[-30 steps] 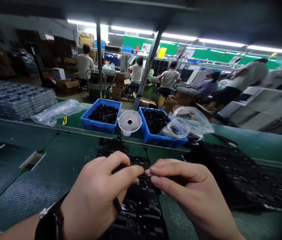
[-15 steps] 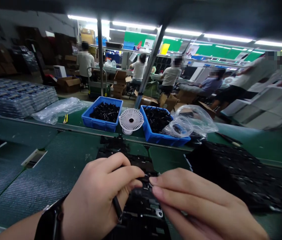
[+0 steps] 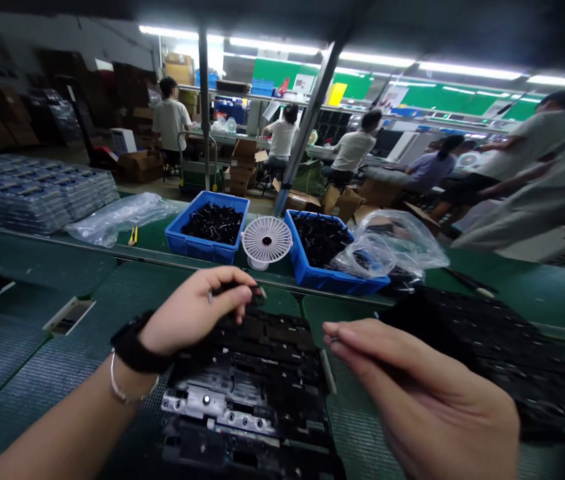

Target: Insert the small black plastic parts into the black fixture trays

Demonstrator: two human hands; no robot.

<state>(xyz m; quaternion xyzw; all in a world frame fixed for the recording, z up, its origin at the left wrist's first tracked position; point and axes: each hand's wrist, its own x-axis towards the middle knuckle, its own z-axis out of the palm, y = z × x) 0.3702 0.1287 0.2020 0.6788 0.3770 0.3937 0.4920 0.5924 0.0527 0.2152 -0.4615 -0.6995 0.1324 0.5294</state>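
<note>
My left hand [image 3: 197, 310], with a black band and a bracelet at the wrist, is closed over the far end of a row of black plastic and metal assemblies [image 3: 277, 360]. A small black part [image 3: 261, 292] with a pale end sticks out from its fingertips. On the right, my right hand [image 3: 427, 393] pinches thumb and fingers together, raised beside the row. Only a tiny grey edge shows between its tips, too small to name. Bare silvery metal with round holes shows on one of the nearer assemblies.
Past the belt [image 3: 132, 300], two blue bins [image 3: 202, 252] of black parts flank a white fan [image 3: 267, 241]. Clear plastic bags [image 3: 397, 240] lie by the right bin. More black assemblies [image 3: 502, 353] are at right, stacked clear trays [image 3: 37, 193] at left. Several people work beyond.
My left hand has moved away and to the left, off the middle of the assemblies. My right hand has drawn right, so the hands are farther apart and more of the row shows.
</note>
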